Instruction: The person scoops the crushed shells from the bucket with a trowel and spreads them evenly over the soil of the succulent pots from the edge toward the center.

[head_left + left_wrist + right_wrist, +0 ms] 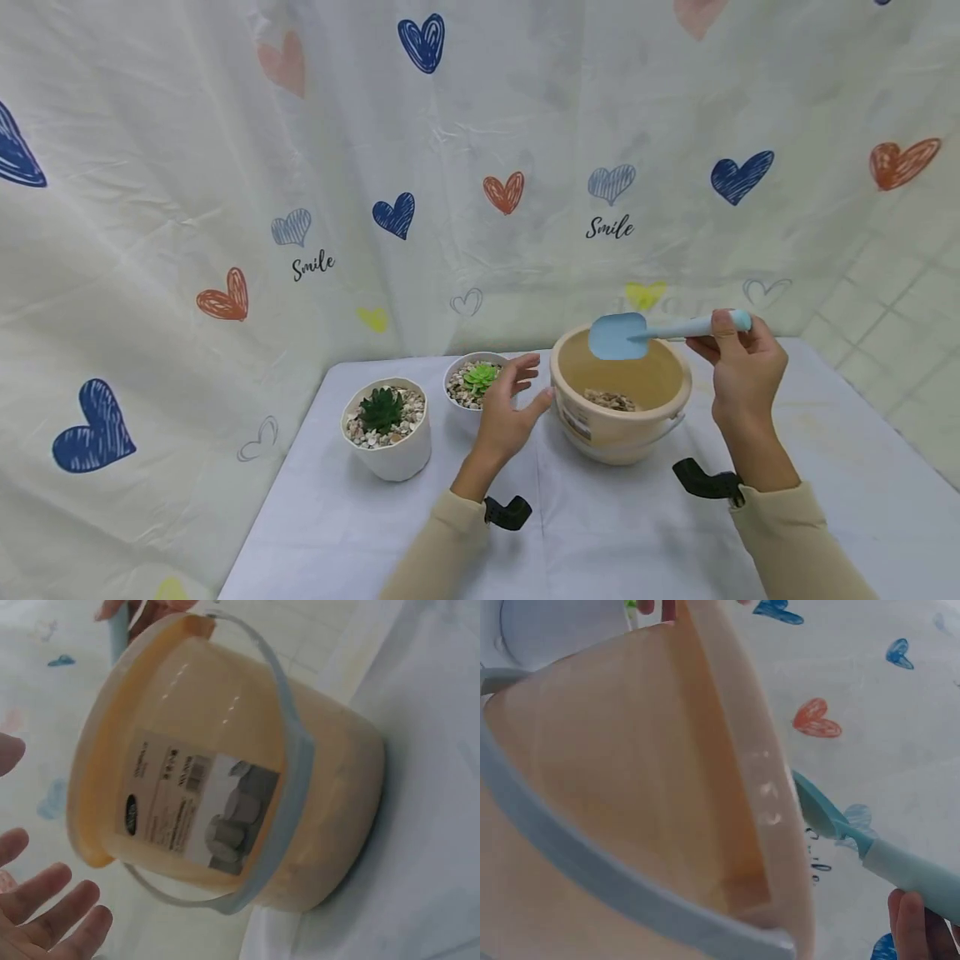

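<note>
In my right hand [746, 371] I grip the handle of a light blue trowel [618, 337], its blade over the bucket's opening. The blade's top face looks bare in the head view. The beige bucket [622, 429] stands on the table with small stones or chips [611, 400] at its bottom. My left hand [506, 412] hovers left of the bucket, fingers spread and holding nothing. Just behind it is a white pot with a bright green succulent [480, 377], partly hidden by the hand. In the left wrist view, the bucket's label [199, 799] and its grey handle [296, 780] show.
A second white pot [397, 460], with a dark green succulent [381, 410] among pebbles, stands at the left. A white cloth [330, 533] covers the table. Behind it hangs a curtain [525, 275] with printed hearts. Dark wrist mounts [510, 512] stick out from both sleeves.
</note>
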`<state>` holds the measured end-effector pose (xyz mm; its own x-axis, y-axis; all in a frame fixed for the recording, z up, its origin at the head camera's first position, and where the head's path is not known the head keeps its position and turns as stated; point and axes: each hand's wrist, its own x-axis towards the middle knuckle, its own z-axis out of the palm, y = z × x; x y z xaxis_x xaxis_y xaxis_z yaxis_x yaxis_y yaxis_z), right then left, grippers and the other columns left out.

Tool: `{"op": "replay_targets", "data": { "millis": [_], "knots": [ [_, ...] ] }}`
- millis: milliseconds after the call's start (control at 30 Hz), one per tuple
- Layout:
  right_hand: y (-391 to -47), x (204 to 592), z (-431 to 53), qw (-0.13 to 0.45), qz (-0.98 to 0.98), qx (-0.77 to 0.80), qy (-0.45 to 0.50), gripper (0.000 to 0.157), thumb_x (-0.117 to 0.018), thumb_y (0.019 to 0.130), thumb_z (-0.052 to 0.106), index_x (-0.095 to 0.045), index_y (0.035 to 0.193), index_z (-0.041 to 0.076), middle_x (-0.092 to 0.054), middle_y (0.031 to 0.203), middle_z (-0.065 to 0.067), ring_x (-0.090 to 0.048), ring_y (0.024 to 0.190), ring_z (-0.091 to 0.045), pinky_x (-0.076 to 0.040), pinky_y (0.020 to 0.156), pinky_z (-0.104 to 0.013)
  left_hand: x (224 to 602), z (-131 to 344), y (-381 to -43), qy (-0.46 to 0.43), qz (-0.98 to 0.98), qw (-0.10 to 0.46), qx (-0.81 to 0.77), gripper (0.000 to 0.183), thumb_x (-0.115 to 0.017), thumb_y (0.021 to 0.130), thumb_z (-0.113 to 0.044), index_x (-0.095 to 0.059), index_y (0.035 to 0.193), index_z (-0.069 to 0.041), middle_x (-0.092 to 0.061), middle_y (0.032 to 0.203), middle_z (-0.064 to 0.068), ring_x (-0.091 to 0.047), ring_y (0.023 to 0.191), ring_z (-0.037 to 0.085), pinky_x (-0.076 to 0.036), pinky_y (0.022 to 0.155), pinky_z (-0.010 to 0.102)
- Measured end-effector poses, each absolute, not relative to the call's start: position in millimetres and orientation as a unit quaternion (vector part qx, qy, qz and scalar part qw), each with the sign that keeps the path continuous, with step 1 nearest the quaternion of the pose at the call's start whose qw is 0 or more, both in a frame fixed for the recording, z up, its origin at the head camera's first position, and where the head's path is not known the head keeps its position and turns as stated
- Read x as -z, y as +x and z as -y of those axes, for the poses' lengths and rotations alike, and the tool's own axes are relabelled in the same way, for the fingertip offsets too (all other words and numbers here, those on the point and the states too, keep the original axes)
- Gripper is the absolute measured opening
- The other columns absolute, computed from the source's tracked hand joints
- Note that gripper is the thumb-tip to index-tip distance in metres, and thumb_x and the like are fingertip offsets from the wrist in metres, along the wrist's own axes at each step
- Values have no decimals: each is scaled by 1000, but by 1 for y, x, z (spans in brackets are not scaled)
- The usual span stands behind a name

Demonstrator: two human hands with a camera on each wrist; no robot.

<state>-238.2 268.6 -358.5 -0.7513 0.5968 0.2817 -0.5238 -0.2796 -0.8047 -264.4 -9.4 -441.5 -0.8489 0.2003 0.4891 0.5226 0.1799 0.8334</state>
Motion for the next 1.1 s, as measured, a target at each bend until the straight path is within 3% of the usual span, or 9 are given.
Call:
{"op": "replay_targets", "data": {
  "millis": [233, 367, 467, 567, 633, 767, 867, 1100],
  "knots": [
    [-242, 381, -281, 307, 586, -744, -90, 23, -77, 91, 23, -72, 103, 4, -69, 89, 0, -74, 69, -7, -59, 64, -18, 455, -19, -263, -212, 793, 45, 570, 71, -64, 95, -53, -39, 156, -25, -46, 155, -2, -52, 135, 20, -47, 110, 48],
    [-243, 388, -280, 300, 676, -662, -118, 21, -74, 94, 29, -73, 105, 11, -70, 83, 11, -71, 67, 0, -55, 58, -15, 460, -26, -265, -199, 780, 29, 593, 69, -64, 96, -48, -36, 156, -29, -42, 158, 0, -50, 137, 20, -46, 109, 50],
    [-242, 389, -278, 296, 745, -584, -129, 28, -71, 96, 37, -73, 109, 13, -67, 78, 20, -66, 66, 6, -51, 56, -13, 463, -29, -267, -196, 762, 25, 617, 68, -66, 96, -41, -35, 156, -29, -42, 159, 3, -49, 139, 22, -46, 109, 50],
    [-239, 389, -275, 286, 805, -505, -123, 37, -68, 97, 45, -73, 112, 12, -70, 80, 15, -62, 67, 10, -48, 57, -14, 466, -32, -268, -199, 745, 19, 636, 69, -66, 96, -39, -35, 156, -27, -41, 160, 7, -48, 141, 25, -47, 108, 49],
    [-240, 390, -273, 284, 838, -453, -105, 41, -67, 97, 47, -73, 114, 10, -76, 85, 3, -64, 72, 4, -47, 59, -17, 467, -33, -269, -200, 737, 17, 645, 69, -67, 97, -38, -35, 156, -26, -41, 161, 8, -48, 142, 27, -49, 108, 47],
    [-242, 394, -270, 271, 882, -381, -65, 45, -64, 99, 47, -71, 119, 7, -76, 100, -20, -71, 83, -26, -46, 64, -29, 471, -34, -269, -200, 731, 20, 652, 68, -67, 97, -35, -35, 156, -27, -41, 160, 8, -48, 142, 31, -50, 106, 44],
    [-243, 396, -270, 248, 904, -345, -51, 52, -61, 100, 51, -68, 121, 4, -75, 100, -22, -69, 88, -39, -43, 62, -36, 472, -34, -268, -197, 731, 20, 653, 68, -67, 97, -38, -35, 156, -30, -41, 161, 6, -48, 142, 28, -50, 107, 47],
    [-244, 398, -270, 223, 925, -305, -30, 59, -59, 99, 54, -66, 125, 1, -74, 101, -22, -68, 84, -41, -45, 57, -38, 473, -34, -268, -196, 731, 19, 653, 71, -67, 96, -47, -34, 157, -32, -41, 161, 3, -46, 143, 26, -46, 110, 56]
  ]
}}
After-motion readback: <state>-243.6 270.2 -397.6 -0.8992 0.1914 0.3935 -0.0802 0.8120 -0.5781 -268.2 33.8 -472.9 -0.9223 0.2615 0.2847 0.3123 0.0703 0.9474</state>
